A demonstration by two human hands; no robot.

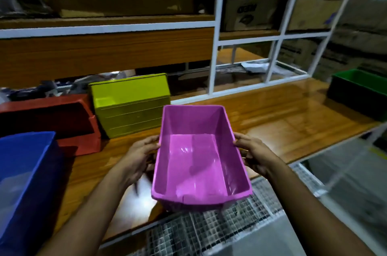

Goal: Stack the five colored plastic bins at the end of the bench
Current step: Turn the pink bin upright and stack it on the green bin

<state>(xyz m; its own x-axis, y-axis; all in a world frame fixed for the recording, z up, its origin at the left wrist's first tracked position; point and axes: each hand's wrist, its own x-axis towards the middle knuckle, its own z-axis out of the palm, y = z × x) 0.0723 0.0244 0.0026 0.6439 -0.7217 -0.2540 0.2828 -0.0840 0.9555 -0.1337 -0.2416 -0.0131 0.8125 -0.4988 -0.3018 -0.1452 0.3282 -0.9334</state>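
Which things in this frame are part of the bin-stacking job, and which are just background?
Part of the job:
purple bin, held by left hand and right hand
blue bin
red bin
yellow-green bin
green bin
wooden bench

Just lying about:
cardboard boxes on the white shelving
wire mesh below the bench edge

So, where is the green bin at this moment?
In the head view the green bin stands alone on the wooden bench at the far right, apart from the purple bin and near the white shelf frame.
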